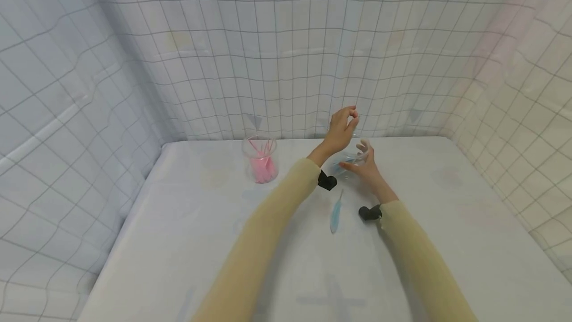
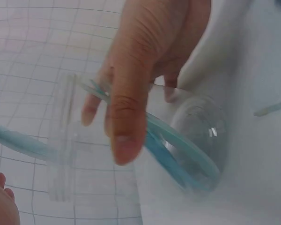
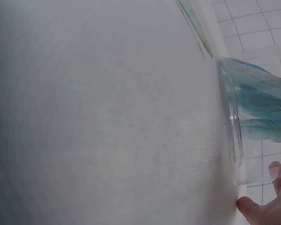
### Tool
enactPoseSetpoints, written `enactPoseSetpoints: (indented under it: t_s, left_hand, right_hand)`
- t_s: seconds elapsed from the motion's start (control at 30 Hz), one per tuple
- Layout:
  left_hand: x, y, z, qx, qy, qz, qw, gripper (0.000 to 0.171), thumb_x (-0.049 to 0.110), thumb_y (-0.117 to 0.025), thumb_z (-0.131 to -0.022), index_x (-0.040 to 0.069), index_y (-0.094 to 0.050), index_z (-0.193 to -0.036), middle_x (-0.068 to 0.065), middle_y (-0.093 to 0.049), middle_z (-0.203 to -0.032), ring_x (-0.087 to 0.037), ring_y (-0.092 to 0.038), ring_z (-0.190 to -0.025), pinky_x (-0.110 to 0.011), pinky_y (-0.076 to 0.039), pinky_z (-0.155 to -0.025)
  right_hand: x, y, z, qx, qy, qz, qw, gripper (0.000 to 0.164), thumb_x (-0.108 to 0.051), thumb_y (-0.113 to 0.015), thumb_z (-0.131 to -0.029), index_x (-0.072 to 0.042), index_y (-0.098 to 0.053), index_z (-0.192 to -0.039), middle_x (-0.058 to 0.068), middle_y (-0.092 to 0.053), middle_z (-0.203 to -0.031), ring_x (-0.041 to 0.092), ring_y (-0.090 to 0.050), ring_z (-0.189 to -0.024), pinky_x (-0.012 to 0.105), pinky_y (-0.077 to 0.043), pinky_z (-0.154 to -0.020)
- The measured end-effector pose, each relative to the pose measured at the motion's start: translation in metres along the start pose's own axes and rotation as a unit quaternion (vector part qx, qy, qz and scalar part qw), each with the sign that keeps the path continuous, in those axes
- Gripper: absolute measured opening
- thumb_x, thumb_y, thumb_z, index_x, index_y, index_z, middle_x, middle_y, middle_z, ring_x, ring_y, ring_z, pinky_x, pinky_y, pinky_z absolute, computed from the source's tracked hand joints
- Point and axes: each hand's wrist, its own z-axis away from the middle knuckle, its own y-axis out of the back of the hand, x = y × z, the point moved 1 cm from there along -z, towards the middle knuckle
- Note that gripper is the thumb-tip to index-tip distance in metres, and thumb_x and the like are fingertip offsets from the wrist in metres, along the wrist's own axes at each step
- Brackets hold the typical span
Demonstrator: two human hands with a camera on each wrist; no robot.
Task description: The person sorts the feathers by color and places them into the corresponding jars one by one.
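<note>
My right hand (image 1: 367, 164) holds a clear jar (image 2: 196, 110), thumb on the near side and fingers round the far side. Several blue feathers (image 2: 192, 154) lie slanted inside it. Over the jar's mouth is my left hand (image 1: 341, 130), thumb and fingers bent toward each other. In the left wrist view, a light blue feather (image 2: 18, 140) points down into the mouth beside that hand; its upper end is cut off, and it appears pinched there. Another blue feather (image 1: 335, 215) lies on the table in front of the jar. The jar's base shows in the right wrist view.
To the left stands a second clear jar (image 1: 247, 150) with pink feathers (image 1: 263, 168), quills upward. Both jars are near the back of the white table (image 1: 178, 232). A grid-patterned sheet (image 1: 277, 53) hangs behind it and at both sides.
</note>
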Motion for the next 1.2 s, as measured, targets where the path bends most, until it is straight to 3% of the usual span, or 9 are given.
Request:
enactPoseSetpoints:
  t_s: [0.17,0.37,0.43,0.53,0.67,0.83,0.93,1.07,1.2]
  left_hand:
    - [-0.017,-0.004,0.016,-0.017,0.021,-0.022,0.9994,0.017,0.015,-0.042,-0.103,0.001,-0.05,-0.107,-0.016,-0.045,-0.135,-0.025,-0.031,-0.133,-0.034,-0.011,-0.111]
    - [-0.031,0.0,0.036,0.024,0.005,-0.02,0.9995,0.014,0.014,-0.049,-0.1,0.001,-0.052,-0.102,-0.017,-0.052,-0.127,-0.028,-0.038,-0.128,-0.037,-0.019,-0.109]
    - [-0.034,0.001,0.044,0.025,0.026,-0.02,0.9991,0.015,0.016,-0.05,-0.1,0.001,-0.052,-0.103,-0.016,-0.051,-0.128,-0.029,-0.038,-0.128,-0.038,-0.021,-0.107]
    - [-0.036,0.001,0.058,0.018,0.089,-0.021,0.9957,0.019,0.021,-0.048,-0.1,0.003,-0.053,-0.104,-0.013,-0.047,-0.134,-0.029,-0.035,-0.128,-0.041,-0.023,-0.106]
    - [-0.038,-0.003,0.077,0.009,0.172,-0.059,0.9832,0.024,0.029,-0.049,-0.099,0.006,-0.057,-0.101,-0.009,-0.047,-0.138,-0.029,-0.034,-0.129,-0.044,-0.026,-0.104]
    - [-0.039,-0.012,0.103,-0.033,0.237,-0.146,0.96,0.027,0.035,-0.052,-0.096,0.012,-0.065,-0.097,-0.01,-0.047,-0.136,-0.03,-0.033,-0.128,-0.044,-0.027,-0.103]
    - [-0.036,-0.017,0.115,-0.081,0.249,-0.2,0.9441,0.029,0.04,-0.055,-0.094,0.014,-0.068,-0.095,-0.012,-0.047,-0.135,-0.03,-0.03,-0.13,-0.044,-0.025,-0.104]
    - [-0.031,-0.024,0.125,-0.14,0.243,-0.255,0.9255,0.037,0.053,-0.059,-0.088,0.018,-0.07,-0.088,-0.013,-0.046,-0.135,-0.032,-0.025,-0.133,-0.046,-0.02,-0.107]
    - [-0.028,-0.031,0.131,-0.184,0.23,-0.284,0.9124,0.043,0.061,-0.061,-0.082,0.019,-0.069,-0.085,-0.014,-0.042,-0.137,-0.035,-0.02,-0.136,-0.046,-0.016,-0.109]
  right_hand:
    - [-0.002,-0.001,0.0,-0.007,-0.001,0.003,1.0,0.104,-0.038,-0.078,-0.078,-0.021,-0.003,-0.148,0.006,-0.014,-0.154,0.027,-0.013,-0.14,0.049,-0.017,-0.109]
    - [-0.003,0.0,-0.002,-0.01,0.004,0.003,1.0,0.103,-0.029,-0.078,-0.08,-0.023,0.0,-0.148,0.006,-0.011,-0.155,0.029,-0.01,-0.14,0.052,-0.015,-0.109]
    - [-0.003,0.001,-0.003,-0.01,0.002,0.004,1.0,0.103,-0.029,-0.078,-0.08,-0.023,0.0,-0.148,0.006,-0.011,-0.155,0.029,-0.01,-0.14,0.052,-0.015,-0.109]
    - [-0.003,0.001,-0.004,-0.008,0.004,0.009,1.0,0.104,-0.032,-0.078,-0.079,-0.023,0.0,-0.148,0.005,-0.012,-0.155,0.029,-0.011,-0.14,0.051,-0.016,-0.109]
    - [-0.006,0.003,-0.004,-0.005,0.006,0.004,1.0,0.105,-0.031,-0.079,-0.079,-0.021,0.0,-0.148,0.007,-0.012,-0.154,0.03,-0.011,-0.14,0.05,-0.017,-0.109]
    - [-0.007,0.002,-0.003,-0.011,0.007,-0.015,1.0,0.103,-0.026,-0.078,-0.08,-0.02,0.0,-0.148,0.009,-0.011,-0.155,0.031,-0.011,-0.14,0.048,-0.017,-0.109]
    - [-0.003,0.001,-0.002,-0.01,0.008,-0.011,1.0,0.103,-0.029,-0.078,-0.08,-0.023,-0.001,-0.148,0.005,-0.011,-0.155,0.028,-0.011,-0.14,0.047,-0.017,-0.109]
    - [-0.002,0.001,0.0,-0.012,0.004,-0.009,1.0,0.104,-0.031,-0.078,-0.08,-0.025,0.0,-0.148,0.004,-0.011,-0.155,0.027,-0.011,-0.14,0.048,-0.016,-0.11]
    - [-0.002,0.0,0.002,-0.018,0.001,-0.006,1.0,0.105,-0.032,-0.078,-0.08,-0.025,0.001,-0.148,0.004,-0.01,-0.155,0.028,-0.01,-0.141,0.05,-0.015,-0.11]
